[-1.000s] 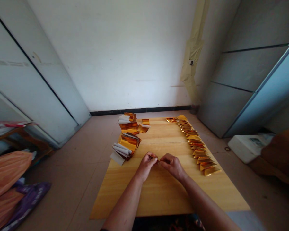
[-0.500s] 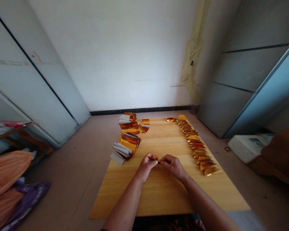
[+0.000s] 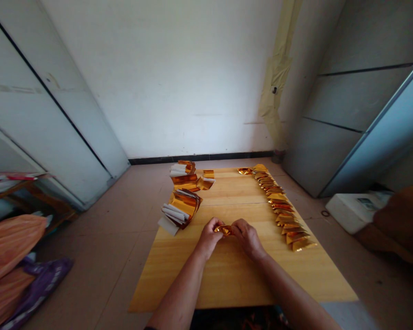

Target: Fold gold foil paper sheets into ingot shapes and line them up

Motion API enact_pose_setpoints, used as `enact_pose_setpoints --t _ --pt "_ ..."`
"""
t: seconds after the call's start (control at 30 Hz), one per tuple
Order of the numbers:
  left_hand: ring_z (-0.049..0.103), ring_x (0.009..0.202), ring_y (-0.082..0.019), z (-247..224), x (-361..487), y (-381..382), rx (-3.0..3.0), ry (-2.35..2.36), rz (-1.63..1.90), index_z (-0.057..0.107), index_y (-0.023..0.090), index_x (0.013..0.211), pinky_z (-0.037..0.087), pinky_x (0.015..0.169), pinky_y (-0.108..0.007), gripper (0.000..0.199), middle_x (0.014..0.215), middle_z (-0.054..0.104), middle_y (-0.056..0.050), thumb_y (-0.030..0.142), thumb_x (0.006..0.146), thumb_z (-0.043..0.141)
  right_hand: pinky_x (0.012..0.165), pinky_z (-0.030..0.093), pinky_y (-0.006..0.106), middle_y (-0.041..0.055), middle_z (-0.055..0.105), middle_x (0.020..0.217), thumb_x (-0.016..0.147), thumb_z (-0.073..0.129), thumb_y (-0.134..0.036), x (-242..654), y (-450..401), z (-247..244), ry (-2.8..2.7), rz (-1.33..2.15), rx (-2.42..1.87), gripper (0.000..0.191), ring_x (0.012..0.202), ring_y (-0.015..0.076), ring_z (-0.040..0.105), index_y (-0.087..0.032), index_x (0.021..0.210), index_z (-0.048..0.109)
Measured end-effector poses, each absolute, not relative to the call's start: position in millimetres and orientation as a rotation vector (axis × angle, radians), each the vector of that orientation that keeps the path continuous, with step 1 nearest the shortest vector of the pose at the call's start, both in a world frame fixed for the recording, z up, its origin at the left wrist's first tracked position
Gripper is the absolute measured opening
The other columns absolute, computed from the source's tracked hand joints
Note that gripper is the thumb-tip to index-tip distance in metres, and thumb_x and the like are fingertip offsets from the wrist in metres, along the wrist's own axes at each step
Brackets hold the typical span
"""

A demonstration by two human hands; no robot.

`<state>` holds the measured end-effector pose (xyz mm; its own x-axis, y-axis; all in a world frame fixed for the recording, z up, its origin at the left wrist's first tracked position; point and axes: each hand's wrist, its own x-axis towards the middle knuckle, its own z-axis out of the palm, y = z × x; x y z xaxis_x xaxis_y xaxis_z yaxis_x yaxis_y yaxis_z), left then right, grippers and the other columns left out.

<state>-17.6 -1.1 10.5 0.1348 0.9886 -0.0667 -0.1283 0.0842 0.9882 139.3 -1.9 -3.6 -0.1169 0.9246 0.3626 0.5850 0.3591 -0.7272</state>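
Both hands sit above the middle of a light wooden board (image 3: 234,279), holding a small crumpled piece of gold foil (image 3: 223,230) between them. My left hand (image 3: 209,237) pinches its left end, and my right hand (image 3: 248,237) pinches its right end. To the left lie a stack of gold-and-white folded paper (image 3: 181,208) and a second stack (image 3: 184,176), both out of reach of my fingers. A long overlapping row of folded gold foil pieces (image 3: 282,210) runs down the board's right side.
A loose gold piece (image 3: 244,171) lies at the far end of the row. Tall grey cabinet panels (image 3: 351,105) stand at the right, a white box (image 3: 354,211) sits on the floor, and orange and purple bags (image 3: 10,256) lie at the lower left.
The thin dark strip between my fingers now shows as a wider, crumpled gold foil shape. My hands have shifted slightly apart around it.
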Motion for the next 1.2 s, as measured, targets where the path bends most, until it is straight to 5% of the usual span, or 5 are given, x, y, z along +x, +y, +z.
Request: enact_pose_setpoints --t 0.23,0.47,0.77,1.03,1.2 --pt "0.051 0.066 -0.011 14.3 -17.3 0.2 1.119 1.09 1.134 0.055 0.018 0.074 0.038 0.058 -0.019 0.02 0.068 0.056 0.003 0.009 0.056 0.056 0.059 0.041 0.022 0.0012 0.058 0.068 0.088 0.041 -0.029 136.0 -3.8 3.1 -1.771 0.524 -1.343 0.026 0.062 0.0129 0.054 -0.02 0.069 0.056" --pt "0.059 0.081 -0.015 6.4 -14.7 0.8 0.912 1.038 1.24 0.058 0.018 0.098 0.045 0.075 -0.027 0.044 0.09 0.062 -0.003 0.011 0.055 0.066 0.062 0.039 0.02 0.0021 0.059 0.072 0.09 0.042 -0.026 135.6 -7.4 15.3 -1.925 0.382 -1.345 0.027 0.066 0.0117 0.056 -0.02 0.071 0.059" --pt "0.057 0.065 -0.009 7.6 -4.5 1.9 0.682 1.004 1.305 0.045 0.021 0.114 0.043 0.061 -0.021 0.071 0.081 0.06 0.002 0.017 0.05 0.077 0.063 0.033 0.023 0.0026 0.058 0.071 0.092 0.045 -0.02 132.6 -7.3 22.8 -2.077 -0.007 -1.375 0.025 0.065 0.0124 0.052 -0.02 0.072 0.061" --pt "0.048 0.051 -0.006 11.2 13.3 -1.2 0.569 1.018 1.346 0.036 0.019 0.12 0.035 0.051 -0.018 0.076 0.061 0.051 0.009 0.014 0.051 0.067 0.063 0.031 0.026 0.0022 0.055 0.069 0.091 0.045 -0.014 126.0 -7.0 17.8 -2.127 -0.165 -1.335 0.023 0.064 0.0144 0.047 -0.019 0.071 0.056" --pt "0.049 0.053 -0.007 17.1 13.3 0.6 0.589 1.035 1.339 0.035 0.019 0.124 0.034 0.051 -0.019 0.082 0.065 0.056 0.007 0.009 0.047 0.064 0.063 0.031 0.027 0.0023 0.054 0.068 0.09 0.043 -0.011 124.8 -6.3 19.1 -2.1 -0.178 -1.336 0.024 0.064 0.0149 0.046 -0.019 0.071 0.055"
